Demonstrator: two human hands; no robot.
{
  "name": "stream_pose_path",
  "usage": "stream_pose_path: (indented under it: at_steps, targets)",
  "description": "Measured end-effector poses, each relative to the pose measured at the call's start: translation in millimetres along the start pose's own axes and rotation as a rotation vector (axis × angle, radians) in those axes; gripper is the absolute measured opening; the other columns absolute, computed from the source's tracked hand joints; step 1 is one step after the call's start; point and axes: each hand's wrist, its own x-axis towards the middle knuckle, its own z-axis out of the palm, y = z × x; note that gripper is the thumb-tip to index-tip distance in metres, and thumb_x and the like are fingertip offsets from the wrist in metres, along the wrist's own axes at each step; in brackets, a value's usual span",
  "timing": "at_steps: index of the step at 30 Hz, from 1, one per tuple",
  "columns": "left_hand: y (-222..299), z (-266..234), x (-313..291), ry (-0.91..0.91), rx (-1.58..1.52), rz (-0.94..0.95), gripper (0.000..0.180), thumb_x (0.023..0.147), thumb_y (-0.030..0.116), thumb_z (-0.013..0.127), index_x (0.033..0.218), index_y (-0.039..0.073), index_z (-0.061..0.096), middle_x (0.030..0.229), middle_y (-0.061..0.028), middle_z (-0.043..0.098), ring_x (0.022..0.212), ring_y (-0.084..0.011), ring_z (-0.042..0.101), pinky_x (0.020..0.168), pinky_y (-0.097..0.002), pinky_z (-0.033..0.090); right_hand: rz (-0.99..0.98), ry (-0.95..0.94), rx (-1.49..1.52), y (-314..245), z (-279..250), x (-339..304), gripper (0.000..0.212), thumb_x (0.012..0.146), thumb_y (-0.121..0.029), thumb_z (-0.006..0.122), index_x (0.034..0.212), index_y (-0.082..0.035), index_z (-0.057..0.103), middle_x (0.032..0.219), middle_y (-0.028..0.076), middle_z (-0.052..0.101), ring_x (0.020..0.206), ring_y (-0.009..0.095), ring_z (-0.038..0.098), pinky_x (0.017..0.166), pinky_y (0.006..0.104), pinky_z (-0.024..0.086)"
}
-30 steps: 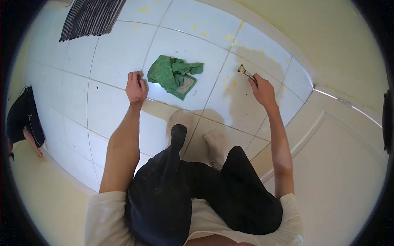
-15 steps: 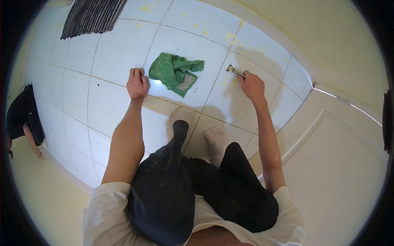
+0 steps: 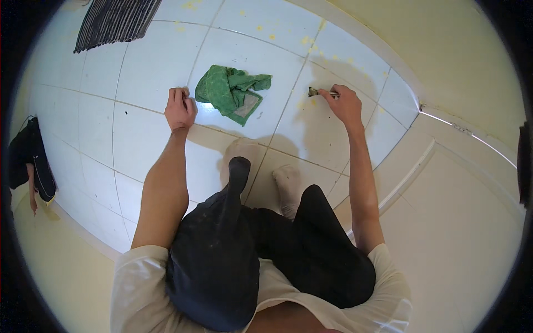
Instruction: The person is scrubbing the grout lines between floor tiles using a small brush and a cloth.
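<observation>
My right hand [image 3: 347, 104] grips the handle of a small scraper [image 3: 313, 92] with a flat, dark-tipped end. The scraper's end is low over a white floor tile [image 3: 316, 119], beside small yellow spots. To the left, my left hand [image 3: 180, 109] rests at the floor with its fingers curled in; whatever they may hold is hidden. Between the two hands, nearer the left, lies a crumpled green cloth [image 3: 226, 91] with a grey patch at its lower corner. My left hand does not grip the cloth.
A dark striped mat [image 3: 116, 25] lies at the far left. Yellow spots [image 3: 272, 37] dot the tiles near the far wall [image 3: 400, 44]. At the right stands a pale door [image 3: 455, 222]. Another person in black [image 3: 30, 158] is at the left edge. My feet [image 3: 287, 183] are just below the cloth.
My right hand has shifted slightly right and up, and the scraper has turned to lie more level. The whole view has shifted a little; the cloth stays on the floor.
</observation>
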Motion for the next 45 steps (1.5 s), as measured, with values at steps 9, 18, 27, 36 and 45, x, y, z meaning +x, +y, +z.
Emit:
stream_pose_path:
  at_steps: [9, 18, 27, 36, 45]
  targets:
    - [0, 0, -1, 0.02, 0.027, 0.013, 0.015, 0.089, 0.014, 0.051, 0.103, 0.01, 0.054, 0.107, -0.0102, 0.056, 0.093, -0.0353, 0.062, 0.073, -0.047, 0.053, -0.046, 0.096, -0.047, -7, 1, 2, 0.048, 0.084, -0.054, 0.071, 0.091, -0.007, 0.076, 0.087, 0.012, 0.07, 0.088, 0.029, 0.068, 0.073, 0.0418, 0.053]
    - [-5, 4, -2, 0.022, 0.057, 0.0, 0.015, 0.089, 0.014, 0.05, 0.103, 0.01, 0.054, 0.106, -0.0094, 0.055, 0.091, -0.0349, 0.062, 0.073, -0.0465, 0.053, -0.131, -0.006, 0.473, -2, -9, 20, 0.03, 0.083, -0.029, 0.078, 0.099, -0.003, 0.078, 0.082, 0.014, 0.074, 0.069, 0.022, 0.066, 0.068, 0.0333, 0.053]
    - [-5, 2, -3, 0.01, 0.045, -0.011, 0.015, 0.09, 0.015, 0.05, 0.103, 0.01, 0.055, 0.105, -0.0084, 0.055, 0.091, -0.0331, 0.063, 0.074, -0.0457, 0.053, 0.058, -0.161, 0.997, 2, -5, 20, 0.019, 0.085, -0.017, 0.079, 0.097, -0.003, 0.077, 0.067, 0.002, 0.062, 0.053, 0.009, 0.052, 0.05, 0.0266, 0.042]
    - [2, 4, -1, 0.028, 0.026, 0.015, 0.013, 0.089, 0.013, 0.049, 0.101, 0.01, 0.055, 0.103, -0.0083, 0.055, 0.088, -0.0326, 0.063, 0.072, -0.0447, 0.053, -0.099, 0.125, 0.866, -7, 30, 22, 0.022, 0.094, -0.023, 0.072, 0.097, -0.002, 0.07, 0.074, 0.002, 0.064, 0.067, 0.01, 0.057, 0.057, 0.0281, 0.045]
    - [4, 3, -1, 0.065, 0.015, 0.04, 0.011, 0.087, 0.01, 0.051, 0.098, 0.01, 0.055, 0.099, -0.0068, 0.054, 0.082, -0.0298, 0.062, 0.068, -0.0434, 0.052, -0.208, 0.16, 0.563, -12, 33, 21, 0.029, 0.099, -0.028, 0.06, 0.097, 0.0, 0.061, 0.082, 0.018, 0.067, 0.073, 0.034, 0.064, 0.069, 0.0422, 0.05]
